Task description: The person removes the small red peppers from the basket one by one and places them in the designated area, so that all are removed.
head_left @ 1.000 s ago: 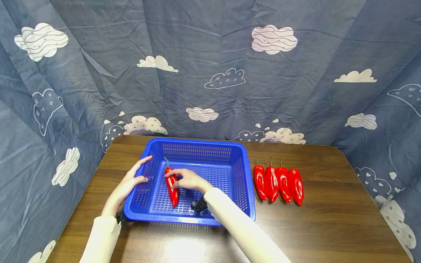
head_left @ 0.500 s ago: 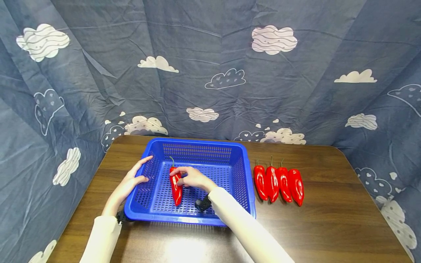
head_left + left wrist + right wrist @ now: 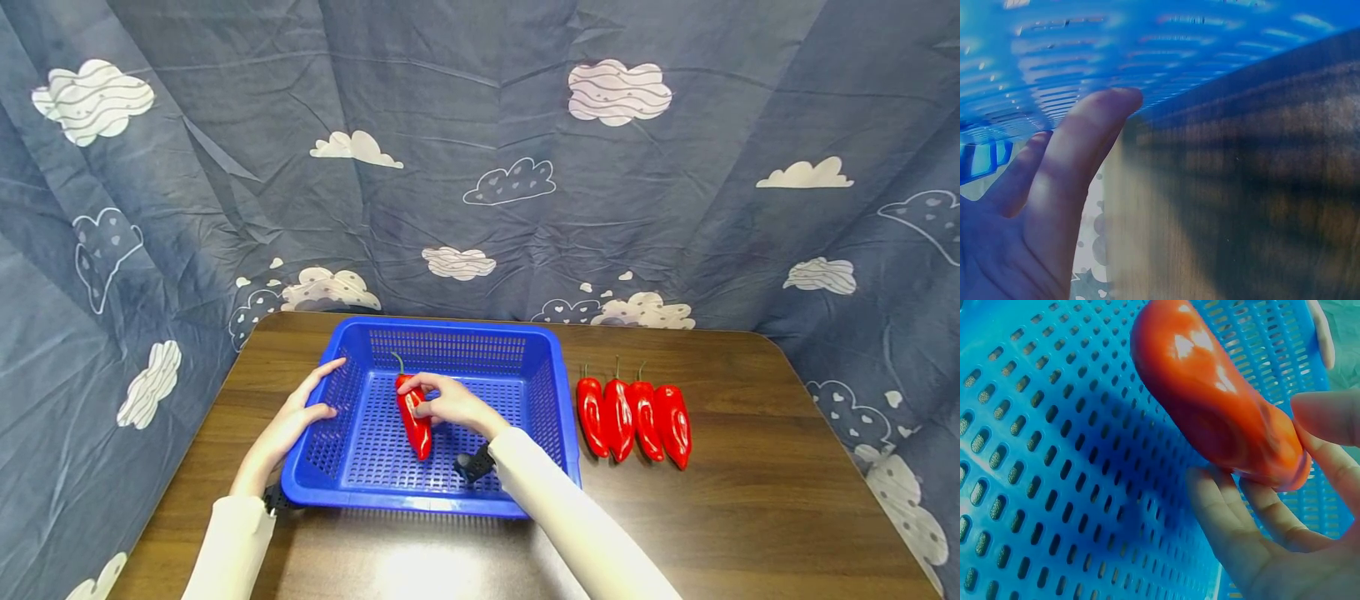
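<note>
In the head view my right hand (image 3: 457,406) reaches into a blue slotted plastic basket (image 3: 442,503) and pinches a red pepper (image 3: 414,425) near its stem end. The pepper is long and glossy, with a thin green stem pointing to the back and its tip toward the front. The right wrist view shows the pepper (image 3: 1210,387) held between thumb and fingers, close over the basket floor (image 3: 1041,456). At the left side my left hand (image 3: 288,425) holds the basket rim, thumb and one finger showing over it. Its other fingers are hidden there.
Several more red peppers (image 3: 619,421) lie side by side on the brown wooden table (image 3: 772,500), right of the basket. A dark cloth with cloud prints (image 3: 517,233) hangs behind and around the table.
My right hand has moved right inside the basket, carrying the pepper from near the left wall toward the middle. The pepper has turned slightly. My left hand stays at the rim.
</note>
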A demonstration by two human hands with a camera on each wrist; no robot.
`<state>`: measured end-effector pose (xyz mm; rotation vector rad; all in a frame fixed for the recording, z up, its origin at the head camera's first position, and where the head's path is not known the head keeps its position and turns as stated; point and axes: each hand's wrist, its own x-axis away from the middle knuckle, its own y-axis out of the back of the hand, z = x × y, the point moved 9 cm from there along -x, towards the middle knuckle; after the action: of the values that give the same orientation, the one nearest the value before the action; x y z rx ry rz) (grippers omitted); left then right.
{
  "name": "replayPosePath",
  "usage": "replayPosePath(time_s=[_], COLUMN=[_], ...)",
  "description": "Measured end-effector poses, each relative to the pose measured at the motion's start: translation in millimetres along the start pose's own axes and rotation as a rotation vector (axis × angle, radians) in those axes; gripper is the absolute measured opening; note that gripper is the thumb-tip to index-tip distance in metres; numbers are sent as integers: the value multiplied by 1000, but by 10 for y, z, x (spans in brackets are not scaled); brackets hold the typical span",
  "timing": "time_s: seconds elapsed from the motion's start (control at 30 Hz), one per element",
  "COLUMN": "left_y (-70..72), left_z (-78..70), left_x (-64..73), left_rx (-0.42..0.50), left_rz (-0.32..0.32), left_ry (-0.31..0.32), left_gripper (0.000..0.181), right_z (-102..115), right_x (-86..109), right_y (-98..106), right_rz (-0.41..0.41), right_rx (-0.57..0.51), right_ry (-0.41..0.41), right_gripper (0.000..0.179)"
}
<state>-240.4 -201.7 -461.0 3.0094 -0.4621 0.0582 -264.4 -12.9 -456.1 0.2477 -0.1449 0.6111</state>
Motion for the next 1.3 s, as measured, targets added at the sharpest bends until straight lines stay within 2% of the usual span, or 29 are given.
replayPosePath(time_s=[0.27, 0.73, 1.07, 1.3], left_y=[9, 3, 4, 11], left_z=[22, 14, -11, 11], left_x=[-9, -2, 1, -7], left_rx=[21, 8, -8, -3], left_rz=[-1, -5, 1, -1], left_ry=[10, 9, -25, -1], left_gripper=[72, 71, 71, 71], right_z=[52, 130, 185, 208], right_x=[34, 173, 272, 350], right_y=[63, 252, 366, 454], right_rz=[2, -29, -21, -27], right_rx=[-63, -89, -85, -88], right_ry=[38, 43, 39, 76], right_gripper=[40, 46, 50, 51])
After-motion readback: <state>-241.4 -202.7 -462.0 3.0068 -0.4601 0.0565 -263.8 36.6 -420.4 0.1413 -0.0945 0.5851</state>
